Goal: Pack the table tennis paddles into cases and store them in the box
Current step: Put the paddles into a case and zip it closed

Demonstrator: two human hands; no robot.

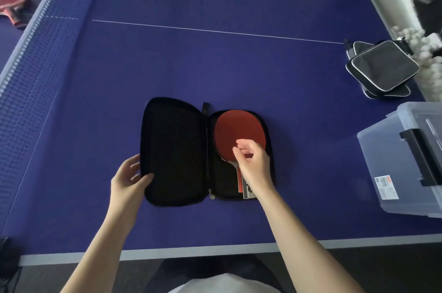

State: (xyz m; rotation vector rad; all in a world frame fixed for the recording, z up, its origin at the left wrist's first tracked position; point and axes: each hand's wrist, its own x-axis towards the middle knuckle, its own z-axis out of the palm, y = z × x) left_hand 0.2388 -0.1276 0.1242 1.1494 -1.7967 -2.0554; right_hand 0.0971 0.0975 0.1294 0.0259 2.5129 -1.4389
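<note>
Dim, soft daylight; curved wide-angle edges

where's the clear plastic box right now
In the head view the clear plastic box sits at the right edge of the blue table, right of the open black case and just nearer than the stacked zipped cases.

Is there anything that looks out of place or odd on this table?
One red paddle lies beyond the net, far from the open case and box. Nothing looks spilled or damaged.
</note>
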